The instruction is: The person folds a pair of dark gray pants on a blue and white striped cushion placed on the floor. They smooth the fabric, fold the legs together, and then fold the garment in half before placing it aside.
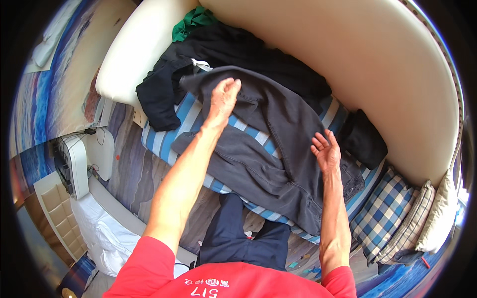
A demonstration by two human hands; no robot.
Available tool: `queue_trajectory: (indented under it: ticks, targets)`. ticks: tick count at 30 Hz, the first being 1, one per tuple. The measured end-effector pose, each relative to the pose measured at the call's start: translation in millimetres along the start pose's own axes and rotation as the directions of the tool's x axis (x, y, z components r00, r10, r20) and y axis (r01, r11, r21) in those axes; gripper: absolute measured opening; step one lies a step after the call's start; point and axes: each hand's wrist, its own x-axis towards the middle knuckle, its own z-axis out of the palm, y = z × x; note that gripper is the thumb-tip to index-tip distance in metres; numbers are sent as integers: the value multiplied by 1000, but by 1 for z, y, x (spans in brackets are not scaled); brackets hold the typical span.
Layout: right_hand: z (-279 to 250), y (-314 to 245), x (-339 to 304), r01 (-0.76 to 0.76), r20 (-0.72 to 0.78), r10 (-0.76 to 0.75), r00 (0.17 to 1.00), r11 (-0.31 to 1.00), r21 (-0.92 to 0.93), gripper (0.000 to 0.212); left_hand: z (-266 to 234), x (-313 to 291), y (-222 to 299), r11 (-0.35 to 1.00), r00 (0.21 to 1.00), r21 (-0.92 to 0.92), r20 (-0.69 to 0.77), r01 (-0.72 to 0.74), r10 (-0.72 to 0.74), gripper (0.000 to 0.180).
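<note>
A pair of dark grey trousers (293,124) lies spread on a blue and white striped seat cushion (186,116), its two legs pointing left and apart. Over the upper trouser leg is my left hand (224,99), fingers loosely bent and nothing visible in them; whether the fingertips touch the cloth is hard to tell. My right hand (328,153) is open, palm turned up and fingers apart, beside the waist end of the trousers. Black clothing (243,47) with a white tie or strip (201,64) lies in a heap behind them.
A cream curved sofa back (348,44) rises behind the cushion. Green cloth (191,22) sits at the far left corner, a folded black item (365,139) at the right. Checked pillows (385,213) lean at the right end. A white bundle (104,233) lies at left.
</note>
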Motion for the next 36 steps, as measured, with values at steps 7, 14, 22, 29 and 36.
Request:
queue_trajectory:
  ticks: [7, 14, 22, 29, 36]
  targets:
    - [-28, 104, -41, -159, -123, 119, 985, 906, -393, 13, -61, -77, -131, 622, 924, 782, -258, 29, 282, 27]
    - [-45, 191, -86, -374, -157, 363, 918, 667, -644, 39, -128, -90, -136, 385, 855, 913, -304, 135, 421, 38]
    - [-20, 190, -78, -274, -96, 300, 949, 635, -722, 30, -156, -68, -117, 295, 989, 955, 22, 22, -146, 42]
    - [9, 210, -115, -269, -47, 321, 946, 698, -663, 27, -144, -139, -120, 492, 995, 870, 77, -34, -68, 25]
    - [79, 231, -178, -450, 91, 514, 853, 812, -372, 38, -118, -238, -94, 758, 981, 649, 94, 69, -169, 20]
